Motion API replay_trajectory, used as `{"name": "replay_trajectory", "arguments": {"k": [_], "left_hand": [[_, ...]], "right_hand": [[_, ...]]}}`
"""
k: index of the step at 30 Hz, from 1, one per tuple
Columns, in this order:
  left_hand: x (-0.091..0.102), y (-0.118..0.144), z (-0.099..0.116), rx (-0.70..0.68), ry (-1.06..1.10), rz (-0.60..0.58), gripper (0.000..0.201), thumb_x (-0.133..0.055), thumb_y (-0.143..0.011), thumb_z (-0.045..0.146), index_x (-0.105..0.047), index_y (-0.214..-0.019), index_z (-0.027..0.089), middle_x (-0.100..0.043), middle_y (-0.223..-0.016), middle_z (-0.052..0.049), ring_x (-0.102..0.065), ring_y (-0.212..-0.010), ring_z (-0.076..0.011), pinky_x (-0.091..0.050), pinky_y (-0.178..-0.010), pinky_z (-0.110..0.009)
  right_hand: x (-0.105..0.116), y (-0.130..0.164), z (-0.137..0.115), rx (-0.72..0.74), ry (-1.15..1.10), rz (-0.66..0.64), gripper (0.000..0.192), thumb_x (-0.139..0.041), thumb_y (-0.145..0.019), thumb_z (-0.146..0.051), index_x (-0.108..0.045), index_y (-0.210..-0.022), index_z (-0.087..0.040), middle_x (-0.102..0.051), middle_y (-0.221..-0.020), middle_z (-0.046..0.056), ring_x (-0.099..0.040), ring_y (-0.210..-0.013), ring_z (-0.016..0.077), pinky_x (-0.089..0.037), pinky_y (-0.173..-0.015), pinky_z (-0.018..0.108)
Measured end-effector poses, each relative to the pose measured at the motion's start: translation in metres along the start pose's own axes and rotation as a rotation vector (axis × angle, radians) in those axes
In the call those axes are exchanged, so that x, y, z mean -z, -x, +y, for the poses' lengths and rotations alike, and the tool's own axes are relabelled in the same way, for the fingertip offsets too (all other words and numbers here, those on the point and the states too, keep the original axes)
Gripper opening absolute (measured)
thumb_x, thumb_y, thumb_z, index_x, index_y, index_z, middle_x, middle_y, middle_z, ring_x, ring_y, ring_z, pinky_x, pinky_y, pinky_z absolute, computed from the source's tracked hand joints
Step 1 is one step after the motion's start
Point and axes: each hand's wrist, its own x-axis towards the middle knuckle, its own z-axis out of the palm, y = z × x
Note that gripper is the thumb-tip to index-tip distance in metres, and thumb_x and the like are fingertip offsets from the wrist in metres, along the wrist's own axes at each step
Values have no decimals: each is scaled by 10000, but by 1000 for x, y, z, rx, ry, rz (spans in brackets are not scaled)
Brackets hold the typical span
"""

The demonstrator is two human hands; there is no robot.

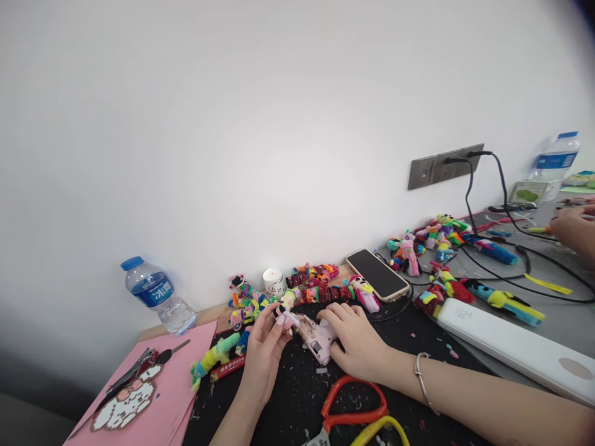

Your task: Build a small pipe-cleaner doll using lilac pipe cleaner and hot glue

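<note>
A water bottle [158, 296] lies tilted against the wall at the far left. Just right of it, a pink sheet [186, 371] carries tweezers [127, 375] and a bead figure [124, 404].

On the black mat [297, 402], the left hand [264, 353] pinches a small pink-and-white piece [284, 318] between thumb and fingertips, held just above the mat. A green and yellow pipe-cleaner figure [211, 359] lies just left of that hand. The piece meets the nozzle of a pink glue gun [318, 339], which rests on the mat between the 2 hands. The right hand [356, 344] lies over the gun's body, fingers curled round it; a bracelet [422, 378] sits on that wrist.

Behind the hands, a row of bright pipe-cleaner dolls [311, 284] runs along the wall, with a small white pot [273, 282] among them. Orange scissors [351, 406] lie at the near edge, below the right hand.

Further right, a phone [377, 274] lies face up, a white power bank [515, 347] beside it, and more dolls [441, 238] are scattered on the grey table [558, 316]. 2 black cables [502, 186] run from a wall socket [444, 166]. At the far right, another person's hand [576, 229] is at work near a second bottle [555, 161].
</note>
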Motion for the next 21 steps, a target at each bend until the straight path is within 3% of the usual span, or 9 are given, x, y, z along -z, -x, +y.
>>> {"name": "replay_trajectory", "arguments": {"k": [11,21], "left_hand": [[16,-10,0,19,99,29,399,-739,-680,209,-630,-1061,253,-652,-856,10,-581,-648,-70,-514,-646,-193],[21,-17,-1,42,157,34,384,-749,-669,167,-627,-1026,241,-659,-833,16,-608,-635,-73,-538,-647,-199]], "right_hand": [[4,-5,8,83,16,-113,463,-481,-677,-124,-522,-1131,-199,-533,-1004,75,-431,-925,247,-314,-789,362],[1,-5,11,95,-26,-96,512,-485,-623,-93,-527,-1126,-186,-531,-1008,77,-440,-938,248,-326,-800,365]]}}
